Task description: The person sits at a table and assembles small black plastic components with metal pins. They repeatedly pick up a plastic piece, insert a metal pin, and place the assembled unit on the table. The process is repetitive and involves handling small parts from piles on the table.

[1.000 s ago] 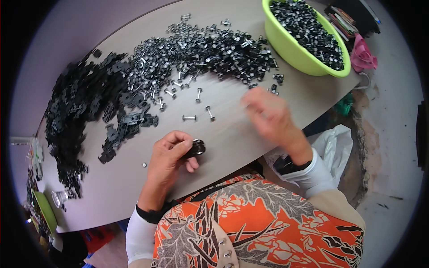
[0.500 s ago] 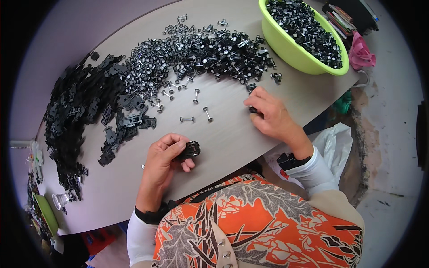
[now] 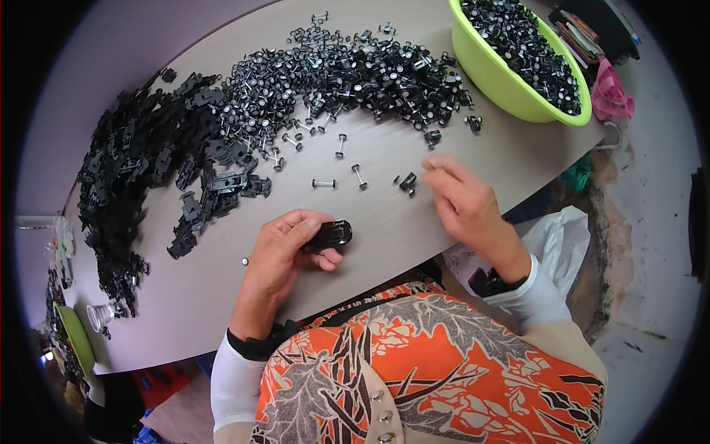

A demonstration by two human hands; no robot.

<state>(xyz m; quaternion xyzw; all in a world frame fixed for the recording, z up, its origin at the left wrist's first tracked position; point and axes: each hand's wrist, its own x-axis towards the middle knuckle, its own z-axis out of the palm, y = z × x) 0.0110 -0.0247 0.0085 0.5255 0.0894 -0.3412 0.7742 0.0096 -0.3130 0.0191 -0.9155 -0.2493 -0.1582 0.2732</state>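
Observation:
My left hand (image 3: 285, 240) is closed on a black plastic toy-car base (image 3: 330, 234), held between thumb and fingers just over the near part of the table. Its long, rounded end points right. My right hand (image 3: 466, 203) hovers to the right with its fingers bent and smeared by motion, so whether they hold anything is unclear. Just left of its fingertips lies a small black wheeled piece (image 3: 407, 183). A similar wheeled piece (image 3: 433, 138) lies beyond it. Between the hands and the heap are loose wheel axles, among them one upright axle (image 3: 341, 145) and one tilted axle (image 3: 359, 177).
A big heap of wheel axles (image 3: 259, 92) curves across the far table, joining a pile of black car bases (image 3: 126, 163) at left. A lime-green basin (image 3: 510, 103) full of wheeled pieces stands far right. A clear plastic cup (image 3: 99, 317) lies at left.
The small wheeled piece under my right hand now lies free on the table, and that hand has drawn right. My left hand still holds the car base, tilted more lengthwise. The view has shifted slightly.

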